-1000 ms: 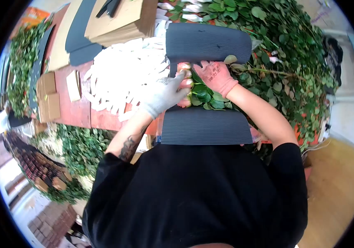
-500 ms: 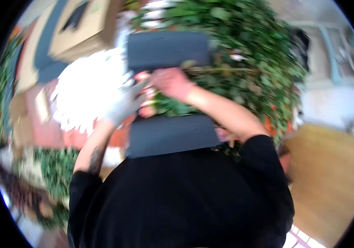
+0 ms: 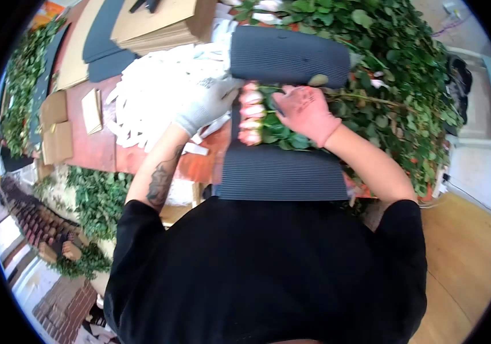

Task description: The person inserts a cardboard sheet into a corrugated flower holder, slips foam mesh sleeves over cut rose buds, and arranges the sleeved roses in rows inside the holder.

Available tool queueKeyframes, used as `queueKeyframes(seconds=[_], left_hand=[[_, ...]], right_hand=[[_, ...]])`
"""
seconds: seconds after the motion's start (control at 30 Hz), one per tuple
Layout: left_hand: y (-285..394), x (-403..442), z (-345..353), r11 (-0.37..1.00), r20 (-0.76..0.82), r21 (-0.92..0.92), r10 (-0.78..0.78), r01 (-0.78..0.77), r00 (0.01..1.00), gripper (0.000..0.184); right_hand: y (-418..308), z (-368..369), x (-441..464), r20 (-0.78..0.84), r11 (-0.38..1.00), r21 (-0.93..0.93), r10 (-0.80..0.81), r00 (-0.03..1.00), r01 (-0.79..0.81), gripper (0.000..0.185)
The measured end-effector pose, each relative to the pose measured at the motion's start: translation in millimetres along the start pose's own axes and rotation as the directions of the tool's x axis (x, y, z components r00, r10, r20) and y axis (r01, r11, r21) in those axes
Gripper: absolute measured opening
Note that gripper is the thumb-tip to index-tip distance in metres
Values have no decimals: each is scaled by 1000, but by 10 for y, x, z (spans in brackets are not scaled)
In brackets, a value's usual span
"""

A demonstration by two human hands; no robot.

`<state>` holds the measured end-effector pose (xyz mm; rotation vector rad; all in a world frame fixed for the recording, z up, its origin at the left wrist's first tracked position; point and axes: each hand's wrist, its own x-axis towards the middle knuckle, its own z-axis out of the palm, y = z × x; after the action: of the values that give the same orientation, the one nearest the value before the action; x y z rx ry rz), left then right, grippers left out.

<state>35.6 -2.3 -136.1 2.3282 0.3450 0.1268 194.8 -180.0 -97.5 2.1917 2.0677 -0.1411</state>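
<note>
A row of pink roses (image 3: 251, 112) lies on a dark ribbed sheet (image 3: 283, 175), heads to the left and leafy stems to the right. My left hand (image 3: 208, 103), in a pale grey glove, is just left of the uppermost heads; its fingers are bent but apart, and I see nothing held. In a pink glove, my right hand (image 3: 308, 112) closes over a rose stem among the leaves (image 3: 285, 137); its grip is partly hidden. A long stem (image 3: 377, 100) runs out to the right beyond it. The sheet's far part (image 3: 291, 54) rises behind the roses.
White paper strips (image 3: 154, 92) are heaped on the reddish table (image 3: 93, 152) at left. Behind them stand a stack of brown cardboard (image 3: 162, 26) and dark sheets (image 3: 105, 40). Leafy stems (image 3: 400, 74) pile up at right. A small cream box (image 3: 91, 112) sits farther left.
The view has shifted, so the table appears farther left and the picture is sharper. My right hand has moved right from the flower heads along the stems; my left hand stays beside the heads.
</note>
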Motion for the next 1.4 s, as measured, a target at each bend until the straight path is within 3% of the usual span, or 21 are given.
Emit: queueKeyframes(seconds=[0.13,0.23,0.37,0.4,0.5,0.57,0.67,0.7,0.77,0.83,0.93,1.0,1.03,1.1,1.2,1.23,1.27,1.33,1.4], left_hand=[[123,-9,-71,998,72,-4,-57,57,996,33],[66,47,17,955,190,285,25,-79,981,41],[-71,145,47,997,234,72,-20,3,972,38],[-75,142,56,997,238,73,-19,1,971,38],[-126,125,88,991,192,124,19,-43,981,42],[-177,102,148,995,81,69,71,-76,994,42],[-7,33,56,974,92,131,176,-187,980,44],[122,24,-9,966,179,226,84,-124,980,48],[10,-3,19,966,162,215,108,-142,981,45],[-108,10,65,955,133,218,176,-202,975,43],[-124,46,53,937,228,306,98,-166,969,41],[-112,50,33,940,218,297,103,-167,970,40],[-116,57,25,942,213,287,116,-176,970,39],[-117,41,53,940,183,284,141,-189,973,35],[-34,28,60,951,124,238,174,-199,977,26],[15,24,37,962,91,195,174,-189,981,22],[76,16,5,963,91,195,173,-188,981,22],[194,-31,5,951,71,129,273,-280,959,25],[148,-21,121,946,129,131,280,-296,951,25]], right_hand=[[-28,134,93,-44,999,38,32,999,-30,15],[19,280,194,-70,998,51,43,997,-40,14],[13,311,240,-44,999,52,0,999,2,17],[2,308,250,4,999,31,-15,1000,15,24],[-8,309,287,27,1000,2,-3,1000,2,24],[-23,327,268,27,1000,-9,2,1000,-1,24],[4,244,188,-31,1000,-16,-11,999,10,24],[3,141,110,-13,999,35,-29,999,29,24],[9,49,33,102,993,93,-76,992,67,25],[-14,176,65,105,993,93,-88,991,79,25],[-34,290,89,118,991,73,-122,986,114,23],[-62,338,81,-94,984,57,-164,982,170,11],[-73,313,105,-94,983,56,-167,982,172,11],[-107,261,114,76,991,44,-132,988,129,21],[-85,293,94,39,993,36,-113,993,111,22],[-99,257,22,-109,993,43,-108,988,113,24],[-105,211,-3,-109,993,43,-108,988,114,24],[-112,96,-67,45,979,171,-117,992,108,26],[-105,212,-65,15,982,150,-120,993,117,28]])
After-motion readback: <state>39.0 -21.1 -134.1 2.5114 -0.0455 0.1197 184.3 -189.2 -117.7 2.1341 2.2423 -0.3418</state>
